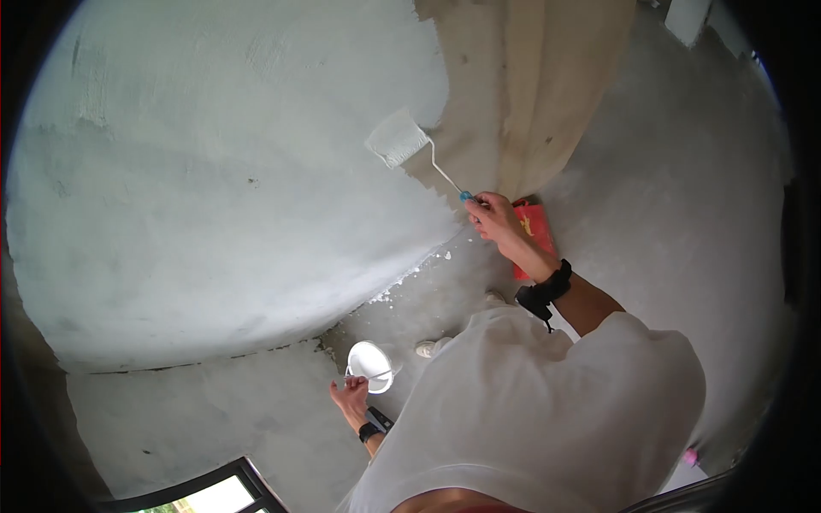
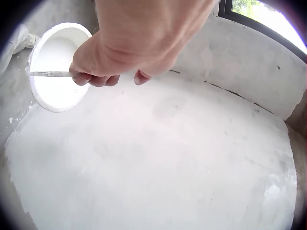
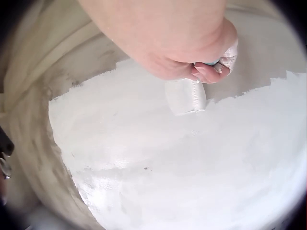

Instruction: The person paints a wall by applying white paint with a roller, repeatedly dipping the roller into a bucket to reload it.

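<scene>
My right hand [image 1: 498, 224] grips the blue handle [image 1: 467, 197] of a paint roller, whose white roller head [image 1: 398, 138] lies against the wall at the border of white paint and bare brown surface. In the right wrist view the roller head [image 3: 186, 97] shows just below my curled fingers. My left hand [image 1: 351, 400] holds the thin handle of a white bucket [image 1: 370, 368] at the lower middle. The left wrist view shows that hand [image 2: 136, 45] with fingers curled round the handle [image 2: 52, 74], the bucket [image 2: 60, 96] hanging beside it with white inside.
A red bag [image 1: 536, 229] stands on the grey floor beyond my right forearm. White splatters [image 1: 409, 275] dot the floor along the wall's foot. A dark-framed window [image 1: 224, 496] is at the lower left. My shoes [image 1: 425, 349] are near the bucket.
</scene>
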Motion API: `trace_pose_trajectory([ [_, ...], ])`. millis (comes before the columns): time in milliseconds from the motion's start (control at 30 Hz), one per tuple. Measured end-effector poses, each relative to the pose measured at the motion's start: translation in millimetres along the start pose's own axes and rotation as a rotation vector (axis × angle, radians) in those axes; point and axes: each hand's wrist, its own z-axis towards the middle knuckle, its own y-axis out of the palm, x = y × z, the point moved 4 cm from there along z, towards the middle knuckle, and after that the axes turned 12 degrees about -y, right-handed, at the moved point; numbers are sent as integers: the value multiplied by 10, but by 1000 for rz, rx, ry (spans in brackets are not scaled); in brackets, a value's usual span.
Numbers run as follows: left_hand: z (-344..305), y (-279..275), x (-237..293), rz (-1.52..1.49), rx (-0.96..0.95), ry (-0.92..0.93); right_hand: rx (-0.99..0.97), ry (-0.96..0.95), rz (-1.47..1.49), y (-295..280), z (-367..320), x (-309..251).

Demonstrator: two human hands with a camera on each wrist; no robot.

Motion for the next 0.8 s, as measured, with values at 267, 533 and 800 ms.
trace_pose_trajectory([
  [267,-56,74,-62,38,-29,-7,16,13,-66,-109,133,389],
  [533,-303,362,-227,290,-27,0,19,9,-98,-115,252,648],
  [800,-358,543,-375,442,-142,-68,33,7,-130,-60,127,596],
])
